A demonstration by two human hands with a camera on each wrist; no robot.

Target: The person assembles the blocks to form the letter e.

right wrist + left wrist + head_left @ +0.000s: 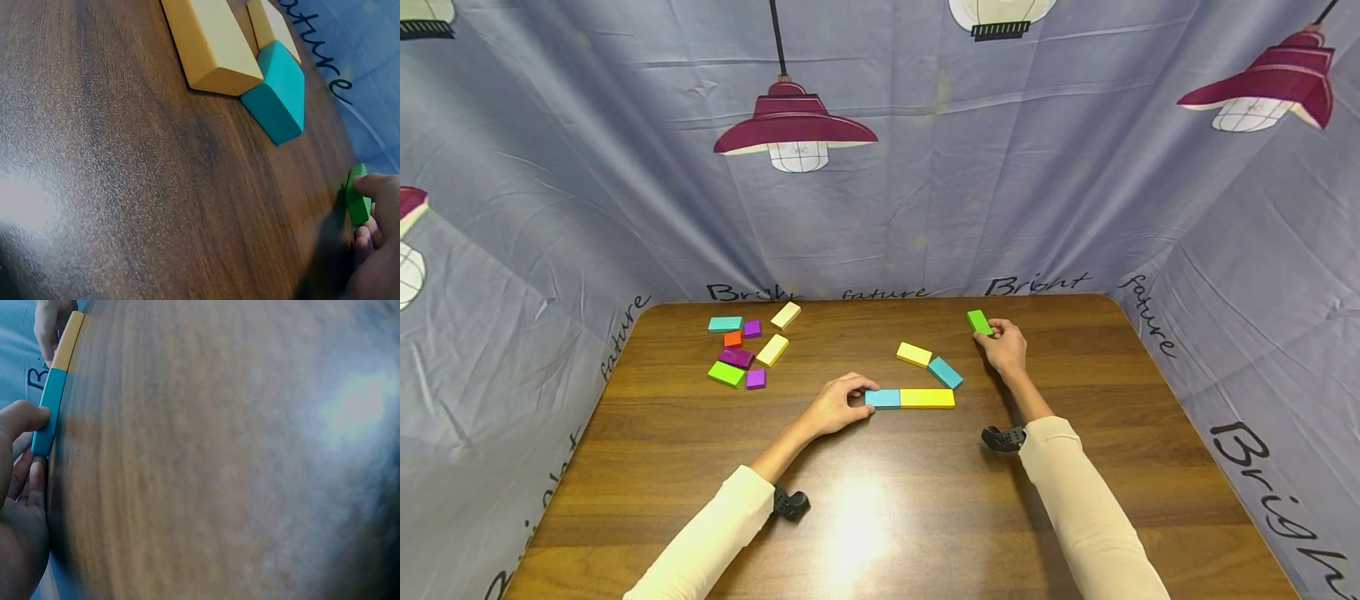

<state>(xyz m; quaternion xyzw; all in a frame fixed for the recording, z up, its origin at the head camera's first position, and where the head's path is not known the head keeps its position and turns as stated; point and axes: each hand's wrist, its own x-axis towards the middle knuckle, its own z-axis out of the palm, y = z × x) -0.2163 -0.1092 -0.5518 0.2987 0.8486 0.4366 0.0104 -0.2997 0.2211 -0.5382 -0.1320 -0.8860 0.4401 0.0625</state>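
My left hand pinches the left end of a blue block between thumb and fingers. That block lies end to end with a long yellow block, forming one straight row on the table. At the back right, my right hand grips a green block by its near end; in the right wrist view the thumb lies over the green block. Just behind the row are a slanted blue block and a shorter yellow block, nearly touching at their corners.
To the left on the wooden table lies a loose group of blocks: a turquoise block, an orange block, a green block, a cream block, a pale yellow block and several purple ones. A printed curtain hangs along the table's far edge.
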